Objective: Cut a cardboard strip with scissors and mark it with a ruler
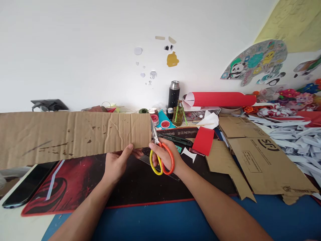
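Brown corrugated cardboard forms a long strip [75, 135], its face creased by upright ridges and scuffed with dark, torn flecks. It is held up in front of the person, stretching from the left edge of the view to a straight right end. The left hand [115, 164] is clamped on its lower edge near that end, thumb pressed flat on the front and fingers behind. Just beside it, the right hand [167, 155] is closed around the scissors [155, 137], whose smooth loops are yellow and orange. Their metal blades point upward along the strip's right end; whether they are biting into it cannot be told.

Below both hands lies a dark mat [150, 194] with red printing and a red border. To the right are a stiff red card [203, 140], flat printed cardboard [271, 164] with ragged edges, and heaped white paper strips [293, 140]. Behind stand a black flask [174, 97] and a ribbed red roll [220, 99].
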